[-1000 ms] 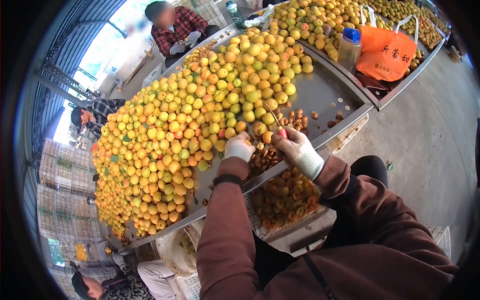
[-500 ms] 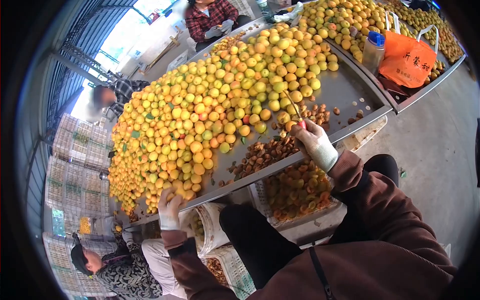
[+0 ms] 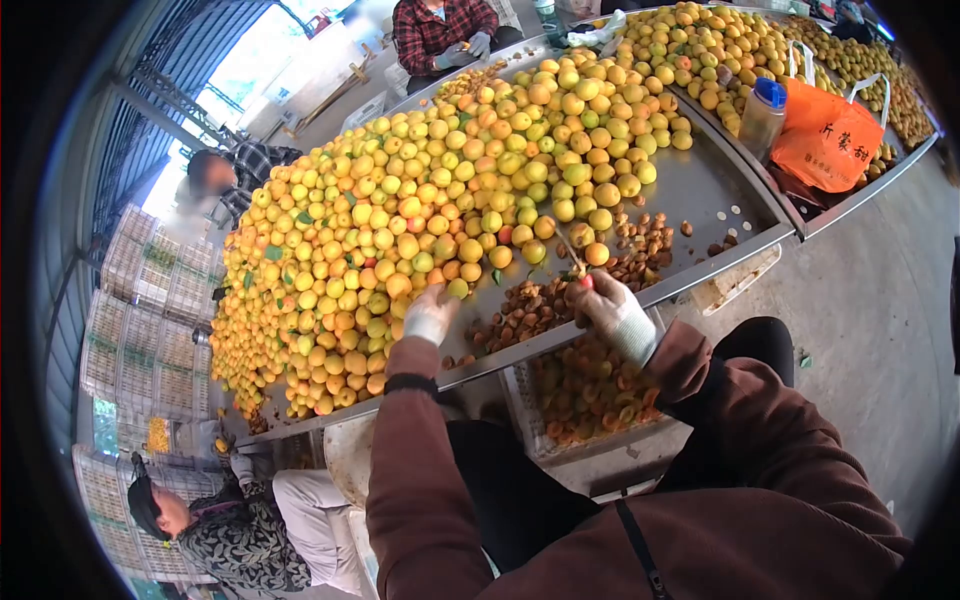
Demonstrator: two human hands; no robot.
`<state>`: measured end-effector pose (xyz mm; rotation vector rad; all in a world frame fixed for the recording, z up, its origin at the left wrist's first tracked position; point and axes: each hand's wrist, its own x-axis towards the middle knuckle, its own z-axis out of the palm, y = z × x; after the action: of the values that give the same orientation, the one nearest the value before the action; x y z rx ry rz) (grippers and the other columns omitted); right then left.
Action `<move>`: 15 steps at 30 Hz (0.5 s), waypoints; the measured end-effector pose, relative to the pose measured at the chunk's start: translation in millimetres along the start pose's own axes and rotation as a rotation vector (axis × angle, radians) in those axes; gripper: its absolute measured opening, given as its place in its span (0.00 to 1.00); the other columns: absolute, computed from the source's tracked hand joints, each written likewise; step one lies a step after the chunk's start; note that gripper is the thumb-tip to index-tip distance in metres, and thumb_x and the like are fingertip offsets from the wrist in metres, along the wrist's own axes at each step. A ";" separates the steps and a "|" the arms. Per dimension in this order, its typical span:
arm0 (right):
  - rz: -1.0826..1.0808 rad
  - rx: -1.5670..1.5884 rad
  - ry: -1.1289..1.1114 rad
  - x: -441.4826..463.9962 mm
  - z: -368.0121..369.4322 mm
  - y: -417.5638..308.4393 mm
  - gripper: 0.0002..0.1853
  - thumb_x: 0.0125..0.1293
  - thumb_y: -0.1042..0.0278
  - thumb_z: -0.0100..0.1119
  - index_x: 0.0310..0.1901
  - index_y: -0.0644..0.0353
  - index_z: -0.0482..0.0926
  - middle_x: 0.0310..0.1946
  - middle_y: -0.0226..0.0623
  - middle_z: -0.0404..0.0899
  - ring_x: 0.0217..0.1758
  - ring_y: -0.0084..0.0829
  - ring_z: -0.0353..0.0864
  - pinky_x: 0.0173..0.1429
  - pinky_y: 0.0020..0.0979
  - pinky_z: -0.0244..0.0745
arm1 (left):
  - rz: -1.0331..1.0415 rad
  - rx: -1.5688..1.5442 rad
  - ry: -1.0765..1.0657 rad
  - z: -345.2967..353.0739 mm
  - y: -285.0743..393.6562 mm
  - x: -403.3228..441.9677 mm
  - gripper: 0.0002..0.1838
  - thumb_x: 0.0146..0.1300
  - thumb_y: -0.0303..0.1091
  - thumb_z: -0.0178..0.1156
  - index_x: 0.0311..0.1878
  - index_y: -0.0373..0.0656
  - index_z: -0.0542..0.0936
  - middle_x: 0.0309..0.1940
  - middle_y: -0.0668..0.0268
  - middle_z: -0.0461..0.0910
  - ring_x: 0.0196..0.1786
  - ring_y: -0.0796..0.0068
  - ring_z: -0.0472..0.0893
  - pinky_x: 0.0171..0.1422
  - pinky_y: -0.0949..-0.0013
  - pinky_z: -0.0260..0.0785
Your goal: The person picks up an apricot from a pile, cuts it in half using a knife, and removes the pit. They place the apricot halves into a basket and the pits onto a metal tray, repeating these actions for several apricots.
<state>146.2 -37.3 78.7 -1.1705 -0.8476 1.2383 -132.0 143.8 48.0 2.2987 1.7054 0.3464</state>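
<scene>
My left hand (image 3: 431, 312), in a pale glove, is at the front edge of the heap of yellow-orange fruit (image 3: 380, 230), its fingers curled against the fruit; whether it grips one is hidden. My right hand (image 3: 612, 312), gloved too, is closed around the red handle of a thin tool (image 3: 585, 282) whose tip points up and left beside the nearest fruit (image 3: 597, 254). Brown pits (image 3: 535, 312) lie on the metal table (image 3: 715, 190) between and behind my hands.
Below the table edge stands a crate of halved fruit (image 3: 590, 385). An orange bag (image 3: 825, 138) and a blue-lidded bottle (image 3: 763, 118) are at the right. Co-workers sit at the left (image 3: 240, 530) and far side (image 3: 440, 35). Stacked crates (image 3: 140, 350) stand far left.
My left hand went from beside my right hand to the lower left of the heap, then back up and right to the heap's front edge. My right hand keeps the tool.
</scene>
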 end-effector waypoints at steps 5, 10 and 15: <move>-0.078 -0.016 -0.032 4.0 2.2 14.2 0.14 0.71 0.58 0.51 0.40 0.62 0.73 0.26 0.29 0.73 0.29 0.22 0.73 0.35 0.27 0.71 | -0.147 0.151 -0.022 45.7 7.6 44.7 0.33 0.58 0.51 0.62 0.62 0.39 0.74 0.53 0.48 0.80 0.57 0.51 0.79 0.61 0.59 0.70; -0.061 -0.075 -0.091 5.5 0.4 6.5 0.16 0.73 0.53 0.51 0.41 0.61 0.72 0.27 0.28 0.73 0.30 0.21 0.74 0.36 0.27 0.71 | -0.205 -0.409 -0.101 28.0 42.5 28.8 0.27 0.58 0.43 0.65 0.57 0.37 0.75 0.47 0.56 0.81 0.45 0.60 0.81 0.49 0.64 0.74; -0.070 0.042 -0.170 -3.8 2.9 -3.5 0.17 0.74 0.55 0.52 0.46 0.63 0.74 0.31 0.24 0.73 0.36 0.18 0.70 0.41 0.25 0.69 | -0.259 -1.492 -0.237 -11.0 125.4 -46.7 0.19 0.70 0.46 0.55 0.53 0.39 0.75 0.37 0.67 0.78 0.34 0.77 0.74 0.35 0.75 0.66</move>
<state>143.7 -40.2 83.2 -1.0042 -0.9757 1.3044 -36.5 64.9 99.7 0.9496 0.9367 0.8497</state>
